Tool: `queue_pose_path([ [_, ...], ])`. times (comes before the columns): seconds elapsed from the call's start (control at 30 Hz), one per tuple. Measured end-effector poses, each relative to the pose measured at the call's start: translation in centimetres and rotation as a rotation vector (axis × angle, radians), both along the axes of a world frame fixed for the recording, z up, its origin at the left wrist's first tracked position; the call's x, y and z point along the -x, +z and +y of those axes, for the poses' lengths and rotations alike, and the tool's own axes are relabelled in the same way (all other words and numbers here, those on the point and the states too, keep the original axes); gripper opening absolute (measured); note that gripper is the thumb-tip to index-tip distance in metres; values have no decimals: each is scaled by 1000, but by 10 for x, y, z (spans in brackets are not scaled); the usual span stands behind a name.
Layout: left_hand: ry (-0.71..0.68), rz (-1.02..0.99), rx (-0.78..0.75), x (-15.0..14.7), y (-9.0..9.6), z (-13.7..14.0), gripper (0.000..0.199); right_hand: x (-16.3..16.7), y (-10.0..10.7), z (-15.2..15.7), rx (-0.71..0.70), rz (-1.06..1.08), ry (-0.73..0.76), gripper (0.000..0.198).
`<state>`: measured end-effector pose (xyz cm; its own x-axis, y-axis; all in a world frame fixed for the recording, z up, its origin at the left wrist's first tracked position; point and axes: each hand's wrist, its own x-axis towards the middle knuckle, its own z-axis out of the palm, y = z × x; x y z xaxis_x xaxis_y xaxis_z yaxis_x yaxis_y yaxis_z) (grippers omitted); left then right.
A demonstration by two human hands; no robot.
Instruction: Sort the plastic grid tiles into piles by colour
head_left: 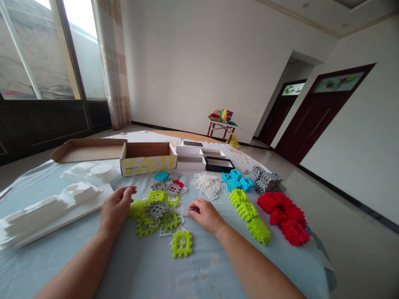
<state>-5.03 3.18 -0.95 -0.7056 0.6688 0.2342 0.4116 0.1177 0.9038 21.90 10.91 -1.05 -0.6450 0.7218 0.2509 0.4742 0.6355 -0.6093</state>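
Observation:
My right hand [204,214] pinches a small white lattice window piece [185,211] just above the table. On the left, my left hand [117,205] is closed, thumb against fingers; whatever may be in it I cannot make out. Between the hands lies a mixed pile of notched plastic building pieces: lime-green frames [147,228], grey pieces [157,209], a red piece [178,182] and white lattices. A lime-green square frame [181,244] sits nearest me, with a white lattice in its opening. Beyond my right hand is a heap of white lattice pieces [207,183].
Sorted stacks stand on the right: blue [237,181], grey [264,179], lime-green [248,211] and red [285,214]. At the back are a cardboard box [149,165], white trays [190,162] and a black tray [220,169]. White foam packaging [56,203] fills the left.

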Motion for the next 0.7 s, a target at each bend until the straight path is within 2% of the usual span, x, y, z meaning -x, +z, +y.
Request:
queue_pose_path([
  [0.13, -5, 5, -4, -1, 0, 0, 39, -10, 0, 2, 35, 110, -36, 17],
  [0.3, -8, 11, 6, -2, 0, -1, 37, -22, 3, 9, 180, 216, -118, 21],
  [0.4, -15, 10, 9, -1, 0, -1, 36, -27, 7, 16, 211, 253, -167, 21],
  [0.5, -16, 10, 7, 0, -2, 0, 37, -31, 8, 24, 229, 317, -224, 22],
  [0.7, -8, 15, 6, 1, -4, 0, 38, -29, 2, 49, 376, 426, -304, 28],
])
